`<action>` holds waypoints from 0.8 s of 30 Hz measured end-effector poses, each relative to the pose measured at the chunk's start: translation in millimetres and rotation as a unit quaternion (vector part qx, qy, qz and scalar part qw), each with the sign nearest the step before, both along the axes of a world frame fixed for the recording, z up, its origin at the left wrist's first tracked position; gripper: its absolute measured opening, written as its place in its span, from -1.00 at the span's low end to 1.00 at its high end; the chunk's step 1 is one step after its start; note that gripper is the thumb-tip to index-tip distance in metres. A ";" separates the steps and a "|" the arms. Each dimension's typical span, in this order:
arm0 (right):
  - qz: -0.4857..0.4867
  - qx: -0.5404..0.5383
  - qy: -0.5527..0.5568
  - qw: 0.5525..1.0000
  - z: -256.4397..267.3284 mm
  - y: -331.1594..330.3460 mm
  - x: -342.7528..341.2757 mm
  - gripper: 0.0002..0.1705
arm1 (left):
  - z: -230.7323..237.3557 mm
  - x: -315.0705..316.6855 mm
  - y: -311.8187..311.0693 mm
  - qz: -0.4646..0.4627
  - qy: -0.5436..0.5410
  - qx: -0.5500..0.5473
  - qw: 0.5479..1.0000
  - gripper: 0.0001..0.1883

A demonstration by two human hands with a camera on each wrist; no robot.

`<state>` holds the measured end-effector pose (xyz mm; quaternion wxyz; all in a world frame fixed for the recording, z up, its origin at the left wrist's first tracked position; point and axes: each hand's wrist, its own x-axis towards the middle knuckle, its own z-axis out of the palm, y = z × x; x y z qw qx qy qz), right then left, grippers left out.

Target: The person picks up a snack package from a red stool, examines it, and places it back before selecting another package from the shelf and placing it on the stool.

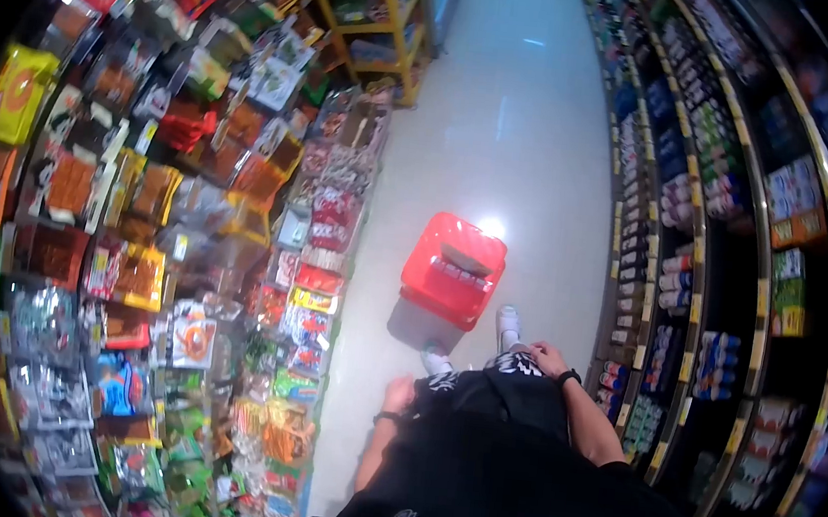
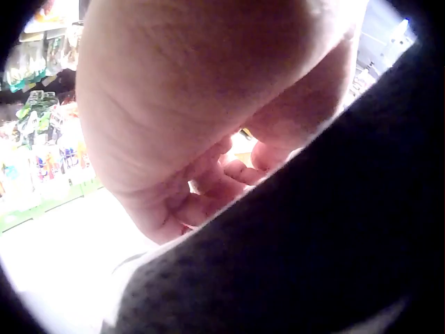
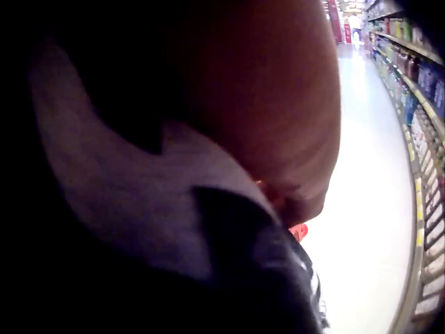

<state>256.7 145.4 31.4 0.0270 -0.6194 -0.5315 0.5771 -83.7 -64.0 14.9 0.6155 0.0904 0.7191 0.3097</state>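
My left hand (image 1: pixel 399 394) hangs beside the left thigh at the edge of the black shorts. In the left wrist view, the left hand (image 2: pixel 201 90) shows loosely curled fingers (image 2: pixel 208 202) with nothing between them. Close to the other thigh is my right hand (image 1: pixel 549 359), against the patterned hem of the shorts (image 1: pixel 520 362). The right wrist view shows the right hand (image 3: pixel 292 160) dark, its fingers mostly hidden behind cloth. On the floor just ahead of the feet stands a glossy red plastic box-like object (image 1: pixel 440 251) with a dark slot and pale lettering; neither hand touches it.
Shelves packed with bagged snacks (image 1: pixel 143 282) line the left side. Dark shelves with bottles and packets (image 1: pixel 690 185) run along the right. A yellow rack (image 1: pixel 386 27) stands farther ahead on the left. The pale aisle floor (image 1: pixel 509 98) stretches forward between them.
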 end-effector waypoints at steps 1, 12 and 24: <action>-0.014 0.014 -0.001 1.000 4.6 -13.5 2.4 -0.61 | -14.1 -1.7 -5.2 -0.095 0.073 0.033 0.992 -0.55; -0.184 0.103 -0.102 0.972 -17.0 -135.9 63.6 -0.65 | -40.9 -25.4 -6.0 -0.257 0.126 0.016 0.958 -0.53; -0.186 0.039 -0.022 0.982 -27.9 -173.1 136.5 -0.62 | -61.8 44.3 -19.3 -0.390 0.197 0.098 0.894 -0.58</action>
